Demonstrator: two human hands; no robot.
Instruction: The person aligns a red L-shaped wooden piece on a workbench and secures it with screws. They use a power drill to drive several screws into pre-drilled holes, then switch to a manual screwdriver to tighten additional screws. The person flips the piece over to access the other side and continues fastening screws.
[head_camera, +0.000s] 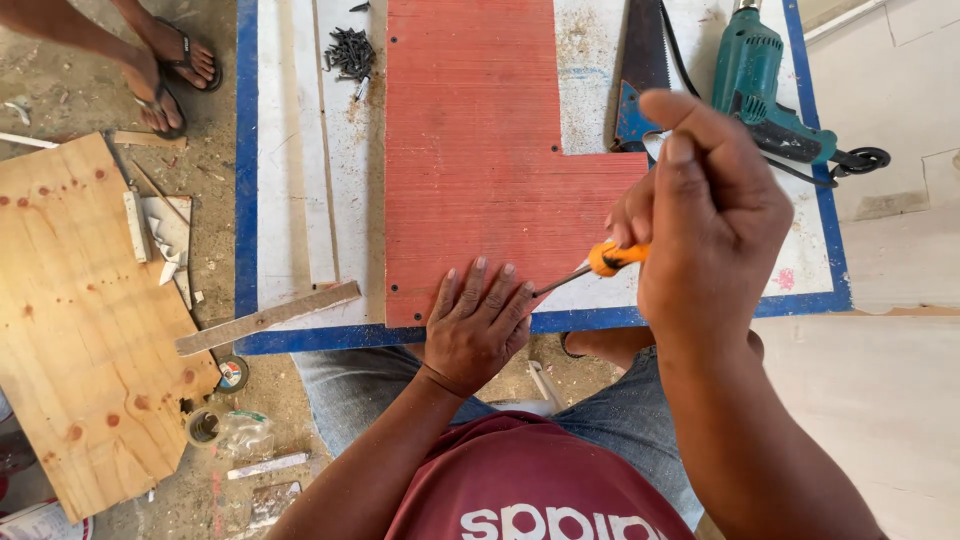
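Head view: the left hand (478, 325) lies flat and open on the red L-shaped board (480, 170) at its near edge; the right hand (700, 215) is closed round an orange-handled screwdriver (600, 262), tip beside the left fingers; black screws (351, 52) remain piled, unused; the teal drill (765, 85) lies idle.

Maroon shirt (520, 480) with white lettering, seemingly denim shorts (345, 385).

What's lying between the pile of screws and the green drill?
In the head view, the red board and a handsaw lie between the screws and the drill.
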